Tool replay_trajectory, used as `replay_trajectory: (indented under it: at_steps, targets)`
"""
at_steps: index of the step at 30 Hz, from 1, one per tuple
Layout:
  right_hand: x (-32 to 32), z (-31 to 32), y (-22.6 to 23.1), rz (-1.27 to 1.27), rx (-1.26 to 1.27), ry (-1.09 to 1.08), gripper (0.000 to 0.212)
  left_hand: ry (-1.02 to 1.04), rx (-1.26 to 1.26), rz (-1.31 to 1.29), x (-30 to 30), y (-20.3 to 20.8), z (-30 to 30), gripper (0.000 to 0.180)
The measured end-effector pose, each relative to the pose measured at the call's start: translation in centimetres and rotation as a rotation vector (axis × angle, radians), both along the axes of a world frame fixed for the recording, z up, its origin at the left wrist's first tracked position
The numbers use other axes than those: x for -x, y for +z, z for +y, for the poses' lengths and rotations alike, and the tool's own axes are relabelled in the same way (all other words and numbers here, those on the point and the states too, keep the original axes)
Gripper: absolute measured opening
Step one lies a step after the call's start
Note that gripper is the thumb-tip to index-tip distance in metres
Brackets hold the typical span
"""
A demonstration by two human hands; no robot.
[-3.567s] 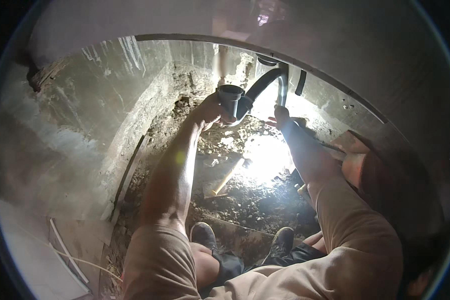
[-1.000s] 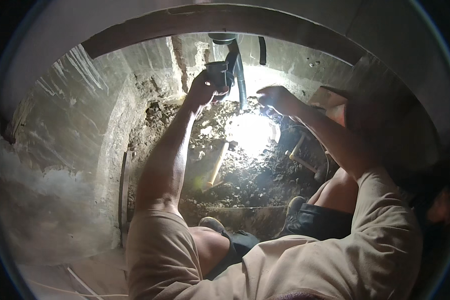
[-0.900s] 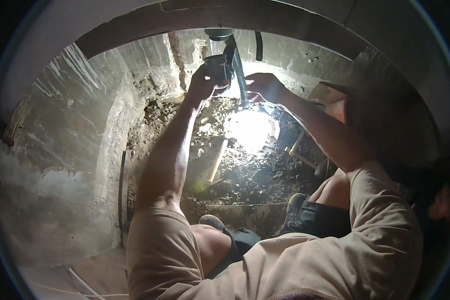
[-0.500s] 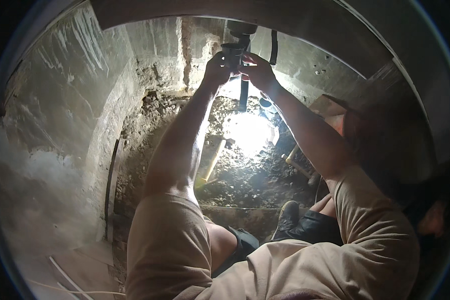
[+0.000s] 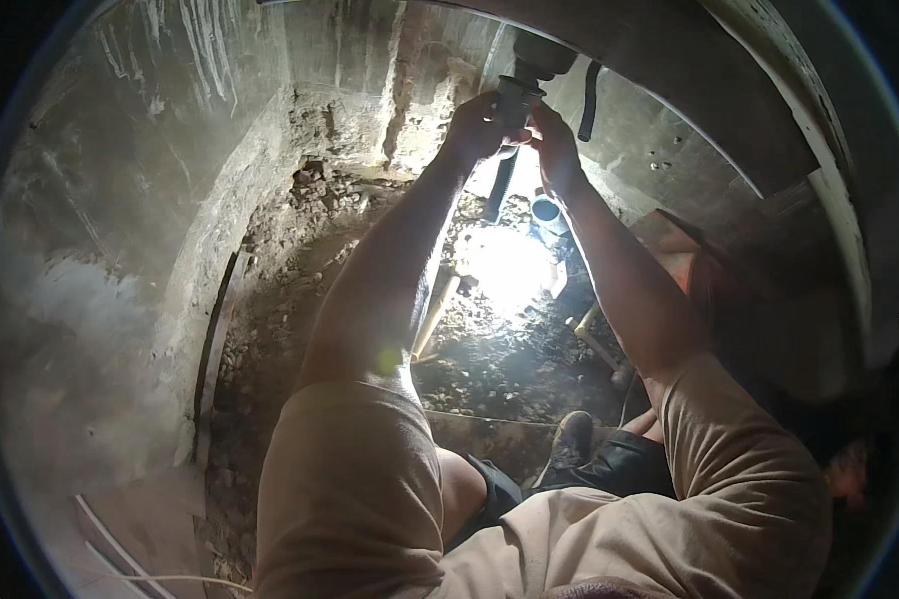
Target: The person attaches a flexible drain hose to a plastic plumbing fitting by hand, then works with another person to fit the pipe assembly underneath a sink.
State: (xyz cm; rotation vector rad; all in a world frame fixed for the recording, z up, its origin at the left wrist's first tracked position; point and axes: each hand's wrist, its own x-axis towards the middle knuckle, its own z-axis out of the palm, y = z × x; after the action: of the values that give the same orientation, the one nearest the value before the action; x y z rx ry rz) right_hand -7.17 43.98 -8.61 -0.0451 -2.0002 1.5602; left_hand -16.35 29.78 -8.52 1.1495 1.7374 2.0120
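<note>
Seen from above by a person crouched in a narrow pit with rough concrete walls [image 5: 120, 260]. Nearest the viewer are the tan sleeves [image 5: 355, 479] of the person's shirt, and below them a bent bare knee in dark shorts and a dusty shoe [image 5: 572, 437] planted on the ground. Both bare forearms stretch away from the body toward the far end of the pit. The floor [image 5: 489, 369] there is loose earth and rubble, with a very bright glare patch in the middle that washes out detail. A pale stick-like handle [image 5: 436, 314] lies on the dirt just left of the glare, and a second thin tool or strip [image 5: 594, 339] lies to its right; what either is cannot be told. Just beyond the glare an open round pipe end [image 5: 545, 208] stands up from the soil; what is in it cannot be seen. At the far end, the left hand [image 5: 474, 130] and the right hand [image 5: 552, 140] are both closed around a grey pipe fitting [image 5: 514, 97] that hangs from a wider dark pipe [image 5: 542, 55] under the overhang. A black hose [image 5: 589, 87] hangs just to the right, and a dark pipe [image 5: 497, 190] runs down from the fitting toward the dirt.
</note>
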Motion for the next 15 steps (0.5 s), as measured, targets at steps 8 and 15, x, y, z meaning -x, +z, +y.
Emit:
replay_trajectory:
  at_steps: [8, 15]
  targets:
    - [1.8, -3.1, 3.1, 0.048, 0.156, -0.029, 0.052, 0.054, -0.137, 0.175, 1.3, 0.1, 1.7, 0.064]
    - [3.1, -5.4, 3.4, 0.252, 0.024, -0.144, 0.044, 0.015, -0.135, 0.072, 4.0, -0.8, 1.9, 0.047]
